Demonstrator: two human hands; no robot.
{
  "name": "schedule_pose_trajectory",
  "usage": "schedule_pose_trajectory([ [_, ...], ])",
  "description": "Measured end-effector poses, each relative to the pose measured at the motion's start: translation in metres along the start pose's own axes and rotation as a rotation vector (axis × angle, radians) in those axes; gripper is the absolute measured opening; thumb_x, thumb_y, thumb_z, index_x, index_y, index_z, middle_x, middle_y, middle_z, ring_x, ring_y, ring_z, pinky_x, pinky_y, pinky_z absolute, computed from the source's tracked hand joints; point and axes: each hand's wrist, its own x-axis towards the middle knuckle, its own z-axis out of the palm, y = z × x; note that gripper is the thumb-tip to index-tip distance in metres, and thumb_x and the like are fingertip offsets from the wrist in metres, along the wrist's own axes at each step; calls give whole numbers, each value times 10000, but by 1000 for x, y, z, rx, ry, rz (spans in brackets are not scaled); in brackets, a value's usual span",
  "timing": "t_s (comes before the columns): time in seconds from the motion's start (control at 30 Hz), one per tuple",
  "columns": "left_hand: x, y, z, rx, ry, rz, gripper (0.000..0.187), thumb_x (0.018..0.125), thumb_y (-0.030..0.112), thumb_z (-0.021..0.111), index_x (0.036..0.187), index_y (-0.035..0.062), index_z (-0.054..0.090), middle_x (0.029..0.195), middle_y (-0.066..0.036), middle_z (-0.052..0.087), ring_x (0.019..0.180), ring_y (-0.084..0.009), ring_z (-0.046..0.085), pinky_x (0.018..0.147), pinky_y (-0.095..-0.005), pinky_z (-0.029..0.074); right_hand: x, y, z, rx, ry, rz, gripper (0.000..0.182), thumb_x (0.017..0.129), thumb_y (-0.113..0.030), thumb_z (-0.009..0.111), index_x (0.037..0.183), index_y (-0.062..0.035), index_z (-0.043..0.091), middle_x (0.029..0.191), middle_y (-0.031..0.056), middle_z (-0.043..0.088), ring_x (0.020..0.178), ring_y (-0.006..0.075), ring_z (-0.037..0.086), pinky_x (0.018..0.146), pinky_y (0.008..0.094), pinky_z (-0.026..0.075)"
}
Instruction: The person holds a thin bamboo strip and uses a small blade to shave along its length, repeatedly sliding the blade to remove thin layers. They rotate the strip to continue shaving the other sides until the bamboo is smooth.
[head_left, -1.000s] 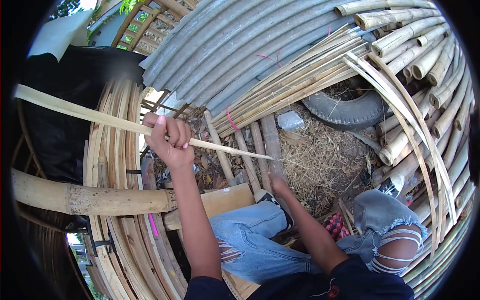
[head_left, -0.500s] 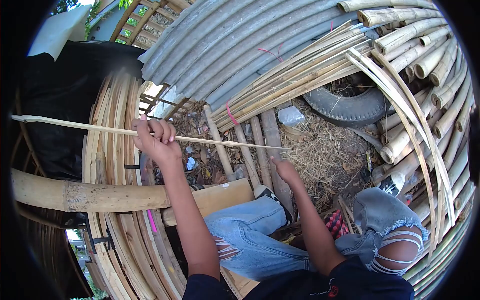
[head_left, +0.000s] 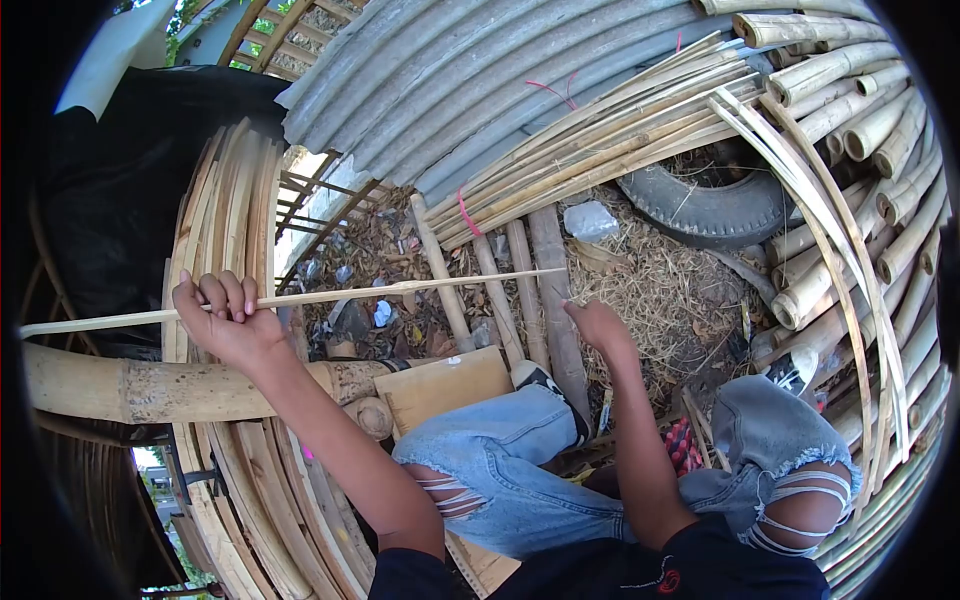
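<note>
A long, thin bamboo strip point(head_left: 420, 284) runs nearly level across the view, its right tip over the old plank on the ground. My left hand point(head_left: 228, 315) is closed round the strip toward its left part, above the thick bamboo pole point(head_left: 230, 391). Just below and right of the strip's tip is my right hand point(head_left: 600, 325), its fingers curled together; whether anything small is between them cannot be made out. The right hand looks apart from the strip.
A bundle of split bamboo point(head_left: 590, 140) tied with pink string leans by corrugated sheets point(head_left: 480, 80). An old tire point(head_left: 705, 212) lies beyond the straw. Bamboo poles point(head_left: 810, 75) are stacked at the right, wooden slats point(head_left: 235, 210) at the left.
My left hand has moved left and down along with the strip, whose left end is now lower and right tip higher. My right hand has shifted slightly right.
</note>
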Motion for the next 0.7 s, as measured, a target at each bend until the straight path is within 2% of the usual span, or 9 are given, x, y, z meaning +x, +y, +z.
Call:
schedule_pose_trajectory([
  [0.13, -4, -14, -3, 38, 36, -7, 289, 838, 138, 507, 626, 128, 310, 446, 34, 210, 345, -54, 187, 319, -202, 155, 3, 1, -18, 114, 133, 23, 665, 829, -529, 414, 976, 96, 586, 1012, 322, 550, 976, 434, 535, 878, 447, 391],
  [0.2, -6, -23, -3, 41, 5, -35, 297, 841, 145, 510, 623, 127, 309, 447, 33, 211, 345, -53, 193, 324, -204, 153, 7, 9, -23, 167, 158, 23, 658, 832, -525, 413, 948, 97, 596, 992, 327, 553, 965, 437, 538, 873, 448, 392],
  [0.27, -6, -35, -8, 17, -36, -41, 296, 848, 143, 507, 625, 125, 313, 445, 35, 214, 346, -48, 197, 324, -203, 155, 6, 12, -28, 155, 244, 9, 698, 812, -557, 444, 872, 120, 604, 881, 328, 578, 912, 422, 568, 812, 425, 413],
  [0.33, -11, -47, -5, 45, -73, -51, 289, 858, 141, 502, 634, 126, 320, 445, 37, 214, 347, -44, 197, 325, -201, 155, 7, 16, -25, 175, 298, 4, 686, 816, -559, 438, 857, 102, 619, 876, 330, 579, 904, 424, 571, 811, 438, 408],
  [0.4, -12, -59, -5, 33, -103, -72, 284, 862, 137, 501, 642, 129, 322, 444, 38, 213, 346, -42, 200, 322, -198, 158, 11, 17, -20, 179, 384, -34, 665, 828, -545, 439, 691, 84, 606, 694, 246, 595, 709, 363, 598, 700, 434, 422],
  [0.43, -15, -63, -2, 36, -112, -85, 280, 861, 137, 503, 646, 131, 323, 442, 39, 213, 344, -42, 203, 320, -197, 162, 14, 17, -18, 178, 383, -33, 665, 828, -545, 439, 691, 84, 606, 694, 246, 595, 709, 363, 598, 700, 434, 422],
  [0.5, -17, -66, 3, 38, -131, -85, 266, 857, 129, 504, 658, 135, 328, 438, 41, 216, 337, -40, 205, 314, -195, 171, 15, 7, -13, 367, 353, -86, 635, 847, -523, 438, 548, 31, 524, 504, 120, 493, 495, 242, 503, 543, 381, 387],
  [0.63, -19, -61, 6, 47, -140, -101, 259, 856, 131, 505, 665, 137, 331, 436, 42, 218, 333, -38, 198, 309, -196, 171, 3, -18, -8, 528, 219, -106, 629, 852, -517, 427, 583, 46, 514, 537, 134, 479, 531, 251, 465, 570, 383, 375],
  [0.7, -19, -61, 7, 26, -128, -129, 260, 857, 126, 502, 663, 136, 330, 434, 42, 216, 330, -38, 194, 305, -197, 169, 0, -28, -1, 626, 210, -164, 607, 867, -493, 433, 520, 5, 432, 475, 59, 372, 477, 173, 361, 494, 350, 317],
])
